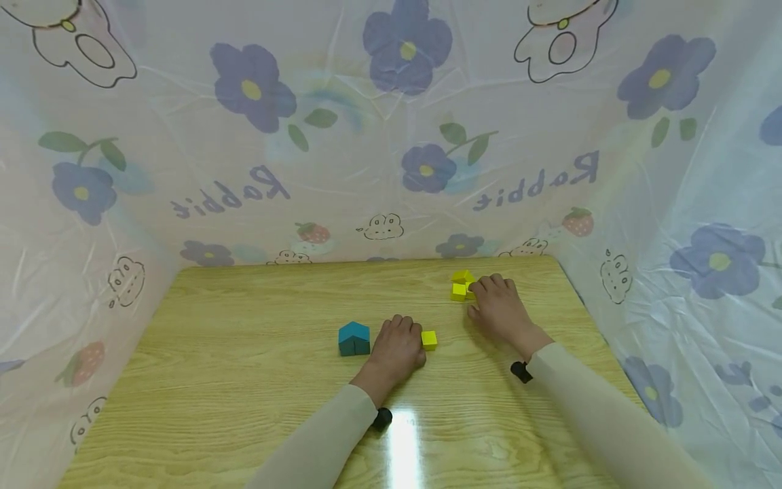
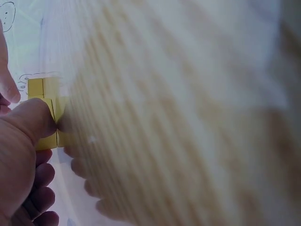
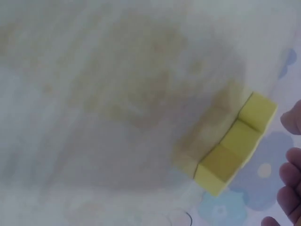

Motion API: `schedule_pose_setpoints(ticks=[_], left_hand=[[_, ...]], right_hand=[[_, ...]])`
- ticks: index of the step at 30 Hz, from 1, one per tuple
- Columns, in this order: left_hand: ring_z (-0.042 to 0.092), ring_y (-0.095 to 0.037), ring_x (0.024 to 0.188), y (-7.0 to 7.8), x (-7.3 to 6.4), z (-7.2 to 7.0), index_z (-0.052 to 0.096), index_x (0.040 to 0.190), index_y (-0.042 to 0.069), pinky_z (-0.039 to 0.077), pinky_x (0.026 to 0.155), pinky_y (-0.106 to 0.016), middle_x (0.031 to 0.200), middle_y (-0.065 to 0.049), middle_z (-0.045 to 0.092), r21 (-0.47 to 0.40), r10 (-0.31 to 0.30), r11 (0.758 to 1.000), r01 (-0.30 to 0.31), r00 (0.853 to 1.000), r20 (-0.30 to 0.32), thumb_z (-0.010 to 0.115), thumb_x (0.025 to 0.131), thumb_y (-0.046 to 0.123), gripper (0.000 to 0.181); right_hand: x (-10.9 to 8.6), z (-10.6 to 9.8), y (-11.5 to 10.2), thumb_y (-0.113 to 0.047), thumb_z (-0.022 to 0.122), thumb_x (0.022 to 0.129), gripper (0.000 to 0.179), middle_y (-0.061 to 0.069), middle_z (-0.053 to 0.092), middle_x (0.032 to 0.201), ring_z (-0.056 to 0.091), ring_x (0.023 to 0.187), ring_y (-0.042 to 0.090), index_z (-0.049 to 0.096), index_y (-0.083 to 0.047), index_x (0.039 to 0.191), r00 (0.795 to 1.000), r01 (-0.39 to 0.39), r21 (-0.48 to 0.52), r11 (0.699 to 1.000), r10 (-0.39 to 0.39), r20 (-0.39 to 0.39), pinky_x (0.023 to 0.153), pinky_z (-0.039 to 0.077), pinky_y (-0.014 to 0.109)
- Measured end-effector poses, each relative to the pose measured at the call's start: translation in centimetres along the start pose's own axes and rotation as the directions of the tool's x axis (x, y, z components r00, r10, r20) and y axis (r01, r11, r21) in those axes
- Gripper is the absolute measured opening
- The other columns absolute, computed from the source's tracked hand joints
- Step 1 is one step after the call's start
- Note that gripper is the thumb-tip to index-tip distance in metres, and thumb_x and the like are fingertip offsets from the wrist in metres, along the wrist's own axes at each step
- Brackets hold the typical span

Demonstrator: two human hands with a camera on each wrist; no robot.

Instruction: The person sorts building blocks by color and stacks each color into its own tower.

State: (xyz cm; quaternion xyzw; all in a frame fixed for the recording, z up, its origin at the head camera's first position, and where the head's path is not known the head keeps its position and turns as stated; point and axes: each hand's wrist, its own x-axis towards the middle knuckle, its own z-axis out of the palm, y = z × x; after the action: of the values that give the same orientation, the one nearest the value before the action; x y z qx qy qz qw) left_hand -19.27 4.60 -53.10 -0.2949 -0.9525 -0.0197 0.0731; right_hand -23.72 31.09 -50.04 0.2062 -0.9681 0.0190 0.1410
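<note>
My left hand (image 1: 397,350) is low over the tabletop, between a blue house-shaped block group (image 1: 354,339) and a yellow block (image 1: 430,340). In the left wrist view its thumb lies across a yellow block (image 2: 47,141), with the fingers curled beneath, and it appears to pinch that block. From the head its fingertips hide the grip. My right hand (image 1: 499,309) hovers at a small yellow block cluster (image 1: 459,292) toward the back. The right wrist view has its thumb and fingers apart, above a touching row of yellow blocks (image 3: 241,141), with nothing seen between them.
A wood-grain table (image 1: 244,407) carries the blocks. Patterned cloth (image 1: 342,176) with flowers and rabbits stands behind the table and along both sides. Bright light reflects from the front of the tabletop.
</note>
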Motion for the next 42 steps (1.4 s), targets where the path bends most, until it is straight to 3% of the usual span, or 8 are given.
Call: schedule_pose_setpoints(ticks=[6,14,19,25,29,34,42], left_hand=[[0.047,-0.019,0.088,0.1,0.0,-0.1,0.066,0.108,0.011,0.042,0.080,-0.033,0.097,-0.002,0.060,-0.016,0.000,1.000,0.001,1.000,0.015,0.065,0.097,0.031,0.023],[0.047,-0.019,0.089,0.4,0.2,0.1,0.066,0.107,0.011,0.043,0.082,-0.034,0.098,-0.001,0.060,-0.022,0.001,1.000,-0.001,1.000,0.024,0.063,0.097,0.030,0.021],[0.047,-0.019,0.090,0.4,0.2,0.1,0.066,0.108,0.012,0.043,0.082,-0.033,0.099,-0.001,0.060,-0.019,0.000,1.000,0.001,0.999,0.037,0.064,0.098,0.032,0.023],[0.049,-0.020,0.094,0.3,0.1,0.2,0.066,0.114,0.011,0.045,0.084,-0.034,0.104,-0.002,0.063,-0.014,-0.002,1.000,0.003,0.999,0.034,0.063,0.098,0.033,0.027],[0.049,-0.020,0.092,0.2,0.1,0.3,0.067,0.114,0.011,0.044,0.083,-0.034,0.103,-0.002,0.063,-0.018,-0.003,1.000,0.004,1.000,0.024,0.064,0.098,0.033,0.027],[0.049,-0.019,0.091,0.1,0.1,0.2,0.067,0.111,0.011,0.044,0.082,-0.034,0.100,-0.002,0.062,-0.018,-0.008,1.000,0.008,1.000,0.014,0.065,0.097,0.032,0.025],[0.044,-0.018,0.085,-0.1,0.1,0.1,0.065,0.101,0.013,0.039,0.076,-0.030,0.093,0.000,0.058,-0.021,-0.016,1.000,0.016,1.000,0.013,0.064,0.097,0.032,0.020]], right_hand=[[1.6,0.0,1.1,-0.030,0.077,0.095,0.045,0.017,0.064,0.122,0.052,0.112,0.039,0.065,-0.001,0.128,1.000,0.007,-0.044,0.999,-0.006,0.009,0.094,0.042,0.057],[2.5,1.0,1.1,-0.031,0.067,0.101,0.043,0.018,0.059,0.130,0.047,0.118,0.039,0.065,-0.001,0.132,0.984,-0.052,-0.059,0.997,0.061,0.170,0.100,0.038,0.058],[2.7,1.4,0.9,-0.028,0.069,0.100,0.038,0.016,0.058,0.126,0.045,0.115,0.038,0.069,-0.003,0.128,0.984,-0.046,-0.062,0.997,0.056,0.169,0.096,0.038,0.056],[2.5,1.2,0.5,-0.024,0.076,0.096,0.035,0.015,0.060,0.121,0.049,0.112,0.038,0.066,-0.005,0.123,0.997,0.034,-0.049,0.998,-0.031,0.075,0.094,0.040,0.054],[2.4,0.9,0.4,-0.030,0.081,0.094,0.041,0.014,0.061,0.114,0.051,0.105,0.036,0.061,-0.004,0.119,0.996,0.093,-0.079,0.993,-0.093,0.007,0.091,0.041,0.052],[2.1,0.5,0.3,-0.041,0.083,0.091,0.049,0.012,0.060,0.106,0.050,0.096,0.033,0.061,-0.003,0.113,0.981,0.188,-0.152,0.970,-0.192,-0.008,0.090,0.042,0.050],[1.3,0.8,0.5,-0.046,0.082,0.090,0.050,0.010,0.054,0.095,0.047,0.087,0.030,0.057,-0.004,0.104,0.947,0.305,-0.246,0.920,-0.321,-0.023,0.081,0.042,0.045]])
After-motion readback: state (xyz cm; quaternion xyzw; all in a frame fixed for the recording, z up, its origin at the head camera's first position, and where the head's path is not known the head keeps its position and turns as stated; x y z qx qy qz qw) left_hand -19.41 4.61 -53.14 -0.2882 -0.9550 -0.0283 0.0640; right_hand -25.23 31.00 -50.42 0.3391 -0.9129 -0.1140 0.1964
